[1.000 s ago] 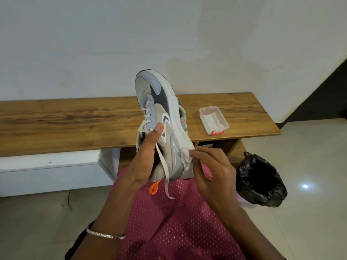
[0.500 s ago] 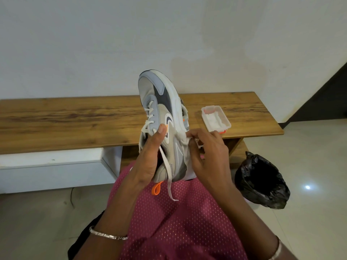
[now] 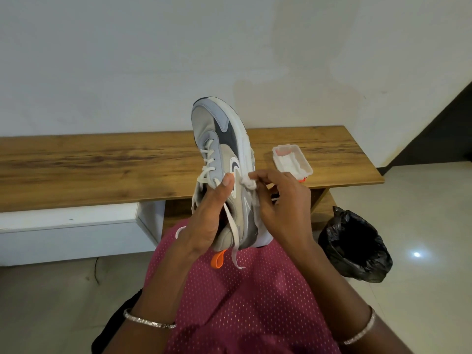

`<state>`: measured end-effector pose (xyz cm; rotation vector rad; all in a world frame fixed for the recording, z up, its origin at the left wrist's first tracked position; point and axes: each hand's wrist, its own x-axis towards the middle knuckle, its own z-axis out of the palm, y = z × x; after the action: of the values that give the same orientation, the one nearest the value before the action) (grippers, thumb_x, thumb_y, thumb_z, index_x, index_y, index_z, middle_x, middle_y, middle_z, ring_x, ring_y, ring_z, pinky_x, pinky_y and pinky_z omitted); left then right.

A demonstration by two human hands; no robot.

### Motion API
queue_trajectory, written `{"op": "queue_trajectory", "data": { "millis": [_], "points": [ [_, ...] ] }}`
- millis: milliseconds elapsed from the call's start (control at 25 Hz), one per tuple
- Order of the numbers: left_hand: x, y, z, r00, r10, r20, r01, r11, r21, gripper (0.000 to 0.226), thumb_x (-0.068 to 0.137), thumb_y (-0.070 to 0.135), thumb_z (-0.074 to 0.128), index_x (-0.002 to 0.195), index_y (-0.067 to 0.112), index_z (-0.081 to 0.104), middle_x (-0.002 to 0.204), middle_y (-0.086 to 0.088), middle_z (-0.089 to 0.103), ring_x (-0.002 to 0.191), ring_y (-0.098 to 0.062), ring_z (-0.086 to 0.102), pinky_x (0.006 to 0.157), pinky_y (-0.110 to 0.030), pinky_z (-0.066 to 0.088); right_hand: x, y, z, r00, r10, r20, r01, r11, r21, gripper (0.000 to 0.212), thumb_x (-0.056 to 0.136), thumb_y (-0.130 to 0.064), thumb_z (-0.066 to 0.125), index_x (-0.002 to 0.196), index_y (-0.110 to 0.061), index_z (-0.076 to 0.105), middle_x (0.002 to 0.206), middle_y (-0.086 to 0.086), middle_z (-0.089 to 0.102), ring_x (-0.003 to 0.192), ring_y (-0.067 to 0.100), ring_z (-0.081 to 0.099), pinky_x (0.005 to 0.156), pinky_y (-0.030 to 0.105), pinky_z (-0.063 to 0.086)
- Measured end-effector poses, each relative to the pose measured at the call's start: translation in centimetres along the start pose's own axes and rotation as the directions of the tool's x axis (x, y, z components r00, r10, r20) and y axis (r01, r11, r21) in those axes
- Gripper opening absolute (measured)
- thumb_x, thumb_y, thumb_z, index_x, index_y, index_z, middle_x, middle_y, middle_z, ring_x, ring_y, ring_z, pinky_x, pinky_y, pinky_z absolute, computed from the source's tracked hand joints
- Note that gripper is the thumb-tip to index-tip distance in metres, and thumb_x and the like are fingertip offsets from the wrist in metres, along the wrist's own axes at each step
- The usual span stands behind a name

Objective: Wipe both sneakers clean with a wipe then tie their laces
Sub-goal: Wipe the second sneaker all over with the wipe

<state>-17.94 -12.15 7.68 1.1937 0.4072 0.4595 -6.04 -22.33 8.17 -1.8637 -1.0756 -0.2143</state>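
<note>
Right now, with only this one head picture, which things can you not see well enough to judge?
Sneaker sole and far side: head view, turned away from the camera.
Left hand fingers: head view, behind the sneaker; only the thumb shows.
Wipe: head view, mostly bunched under the right hand.
Second sneaker: nowhere in the frame.
Bin bag inside: head view, too dark to read.

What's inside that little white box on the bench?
White wipes lie in the open box. The right hand covers its near corner, and whatever is under the wipes cannot be seen.
</note>
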Motion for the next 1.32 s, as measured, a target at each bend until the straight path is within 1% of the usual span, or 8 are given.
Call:
{"op": "queue_trajectory", "data": {
  "millis": [160,320,480,680,880,1040,1160,1320],
  "points": [
    [0.0,0.2,-0.4,1.0,0.016,0.001,-0.015,0.995,-0.094,0.091,0.078,0.071,0.069,0.145,0.012,0.05,0.138,-0.019,0.061,0.133,-0.034,0.056,0.116,-0.054,0.036,0.1,0.1,0.7,0.995,-0.1,0.023,0.101,0.995,-0.027,0.022,0.089,-0.004,0.067,0.108,-0.012,0.076,0.099,0.0,0.076,0.089,0.016,0.067,0.076,0.037,0.056],
    [0.1,0.5,-0.8,0.999,-0.044,-0.018,0.04,0.985,-0.167,0.101,0.065,0.077,0.074,0.141,0.015,0.054,0.132,-0.018,0.066,0.127,-0.032,0.061,0.109,-0.049,0.046,-2.4,0.7,0.1,0.991,-0.129,0.046,0.133,0.986,-0.098,0.024,0.086,-0.001,0.069,0.108,-0.01,0.075,0.101,0.001,0.074,0.093,0.016,0.064,0.078,0.028,0.054],
    [0.2,0.5,-0.8,0.997,-0.039,-0.059,0.024,0.972,-0.233,0.104,0.061,0.074,0.078,0.143,0.016,0.051,0.131,-0.015,0.068,0.124,-0.03,0.064,0.1,-0.043,0.054,-4.8,0.9,-1.2,0.991,-0.128,0.049,0.133,0.983,-0.128,0.026,0.084,0.001,0.073,0.108,-0.008,0.075,0.104,0.002,0.073,0.095,0.016,0.063,0.077,0.029,0.056],
    [0.7,0.5,-0.5,0.999,-0.01,-0.038,0.0,0.967,-0.255,0.099,0.062,0.07,0.08,0.142,0.017,0.053,0.134,-0.015,0.066,0.127,-0.03,0.062,0.105,-0.044,0.052,-4.0,1.4,-1.4,0.993,-0.11,0.048,0.116,0.985,-0.125,0.022,0.088,-0.004,0.071,0.109,-0.009,0.075,0.106,0.004,0.073,0.096,0.018,0.066,0.076,0.036,0.059],
    [0.2,0.4,0.4,1.0,-0.007,0.015,0.01,0.971,-0.24,0.082,0.079,0.062,0.072,0.14,0.009,0.056,0.134,-0.021,0.064,0.127,-0.034,0.06,0.105,-0.043,0.05,0.0,1.5,-0.4,0.991,-0.115,0.061,0.119,0.99,-0.068,0.024,0.086,0.0,0.069,0.107,-0.01,0.077,0.103,0.004,0.075,0.094,0.018,0.069,0.076,0.04,0.059],
    [-0.1,1.2,0.3,0.999,-0.014,-0.042,0.001,0.955,-0.296,0.047,0.096,0.046,0.043,0.12,0.013,0.067,0.107,-0.011,0.077,0.101,-0.022,0.074,0.082,-0.032,0.06,-0.2,1.6,-0.7,0.985,-0.137,0.109,0.143,0.988,-0.051,0.022,0.086,-0.003,0.068,0.105,-0.01,0.077,0.102,0.003,0.075,0.092,0.016,0.069,0.075,0.036,0.058],
    [0.1,1.2,-0.1,0.998,-0.005,-0.062,-0.015,0.947,-0.322,0.048,0.093,0.043,0.037,0.122,0.015,0.061,0.101,-0.005,0.078,0.094,-0.017,0.075,0.076,-0.029,0.06,-2.6,1.7,-1.4,0.99,-0.086,0.109,0.094,0.992,-0.078,0.021,0.086,-0.003,0.071,0.105,-0.012,0.077,0.102,0.0,0.074,0.093,0.013,0.067,0.076,0.035,0.059],
    [0.2,0.9,0.0,0.997,-0.052,-0.057,0.027,0.927,-0.374,0.052,0.097,0.046,0.038,0.131,0.013,0.057,0.106,-0.007,0.076,0.1,-0.02,0.073,0.081,-0.034,0.06,-4.4,1.2,-2.3,0.993,-0.092,0.08,0.103,0.984,-0.145,0.022,0.088,-0.006,0.07,0.108,-0.013,0.075,0.101,-0.001,0.072,0.093,0.015,0.064,0.074,0.036,0.056]
  ]
}}
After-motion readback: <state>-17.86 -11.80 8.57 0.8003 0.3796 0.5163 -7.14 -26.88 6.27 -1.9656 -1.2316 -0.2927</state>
